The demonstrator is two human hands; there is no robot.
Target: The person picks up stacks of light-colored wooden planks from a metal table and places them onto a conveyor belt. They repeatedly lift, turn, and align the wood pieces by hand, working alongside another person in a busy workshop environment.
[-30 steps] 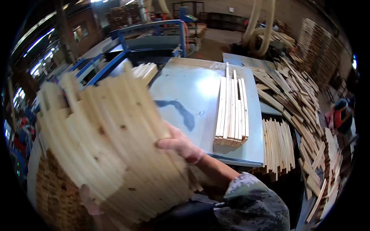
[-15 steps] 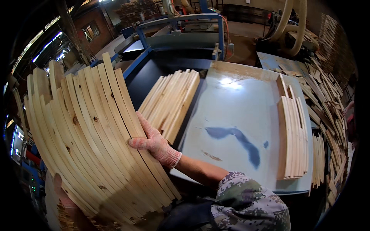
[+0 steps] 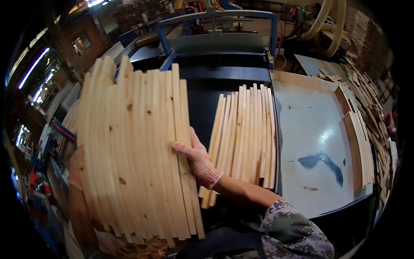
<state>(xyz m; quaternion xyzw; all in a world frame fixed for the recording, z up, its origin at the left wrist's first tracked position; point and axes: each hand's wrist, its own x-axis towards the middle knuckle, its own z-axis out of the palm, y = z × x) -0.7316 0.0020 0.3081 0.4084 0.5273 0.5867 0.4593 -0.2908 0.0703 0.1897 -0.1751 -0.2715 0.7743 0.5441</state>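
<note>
Woodworking shop: machine (image 3: 220, 45), wooden slats (image 3: 138, 151)

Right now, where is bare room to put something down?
Stained but bare: the grey tabletop between the black bed and the stacked strips. A smaller black patch shows between the held slats and the bed slats. Crowded: the scrap heap, far right.

A pale pinkish knit work glove (image 3: 199, 160) is worn on the right hand (image 3: 196, 155), finished with a ribbed red-and-white cuff (image 3: 210, 176). A pinkish glove is worn on the left hand (image 3: 76, 168) too, but most of it's hidden. The right forearm (image 3: 250, 194) is left bare below a loose sleeve (image 3: 297, 228) done in blocky grey, green and whitish camo, and something dark (image 3: 220, 245) is worn up front.
</note>
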